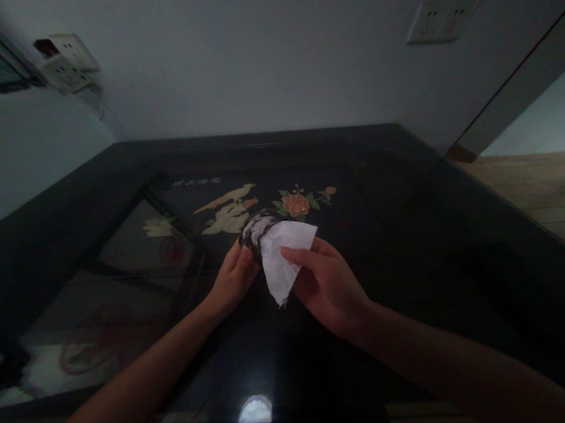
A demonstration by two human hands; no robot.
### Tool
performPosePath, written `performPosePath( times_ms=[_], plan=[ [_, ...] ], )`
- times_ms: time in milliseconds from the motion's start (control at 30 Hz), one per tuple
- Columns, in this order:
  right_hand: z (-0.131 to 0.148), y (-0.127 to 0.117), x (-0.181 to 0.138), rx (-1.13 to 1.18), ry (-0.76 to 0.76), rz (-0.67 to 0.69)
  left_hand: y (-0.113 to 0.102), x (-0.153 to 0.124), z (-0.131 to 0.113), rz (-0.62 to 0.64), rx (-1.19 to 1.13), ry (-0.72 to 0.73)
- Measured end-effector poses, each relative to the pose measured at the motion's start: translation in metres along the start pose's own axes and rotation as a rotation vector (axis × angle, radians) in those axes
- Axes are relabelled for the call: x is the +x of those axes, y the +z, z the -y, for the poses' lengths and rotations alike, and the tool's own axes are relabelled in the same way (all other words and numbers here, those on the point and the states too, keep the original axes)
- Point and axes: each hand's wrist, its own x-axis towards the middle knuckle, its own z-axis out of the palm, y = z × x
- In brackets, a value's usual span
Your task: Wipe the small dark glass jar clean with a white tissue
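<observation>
Above a dark glossy table my left hand is closed around the side of a small rounded thing. That thing has a pale middle and a dark, shiny, crumpled-looking edge; its kind is too dim to make out. My right hand pinches a white tissue between thumb and fingers. The tissue hangs in a loose, folded shape with one corner pointing down, and it overlaps the right side of the rounded thing. Part of the left fingers is hidden behind what they hold.
The table bears a decoration of birds and a pink flower and reflects the room. A pale wall rises behind it, with a socket plate on the right and more sockets at left. Wooden flooring shows at right.
</observation>
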Motion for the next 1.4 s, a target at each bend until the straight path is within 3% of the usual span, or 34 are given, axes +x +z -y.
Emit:
performPosePath(
  times_ms=[100, 233, 333, 533, 667, 867, 1000, 1167, 1300, 1400],
  plan=[
    [0.001, -0.001, 0.000, -0.206, -0.074, 0.079, 0.003, -0.002, -0.003, 0.004, -0.025, 0.042],
    [0.002, -0.010, 0.001, -0.923, -0.358, 0.282, 0.011, -0.002, -0.011, -0.003, -0.037, 0.037],
    [0.006, -0.015, 0.003, -1.427, -0.515, 0.389, 0.011, 0.001, -0.013, 0.007, -0.053, -0.063],
    [0.006, -0.011, 0.006, -2.044, -0.624, 0.532, 0.002, 0.009, -0.008, 0.011, -0.088, -0.269],
    [-0.003, -0.004, -0.005, -2.292, -0.616, 0.481, 0.000, 0.010, -0.010, 0.046, -0.028, -0.387],
    [-0.029, -0.009, -0.025, -2.335, -0.663, 0.210, 0.002, 0.007, -0.013, 0.133, -0.007, -0.519],
    [-0.040, -0.017, -0.024, -2.394, -0.671, 0.112, 0.003, 0.008, -0.012, 0.095, 0.055, -0.537],
    [-0.034, -0.009, -0.018, -2.416, -0.638, 0.166, 0.007, 0.005, -0.014, 0.051, 0.092, -0.505],
    [-0.020, 0.002, -0.015, -2.196, -0.489, 0.207, 0.009, 0.001, -0.016, 0.064, 0.044, -0.436],
    [-0.012, 0.001, -0.010, -1.899, -0.412, 0.233, 0.008, 0.002, -0.017, 0.065, 0.001, -0.364]
  ],
)
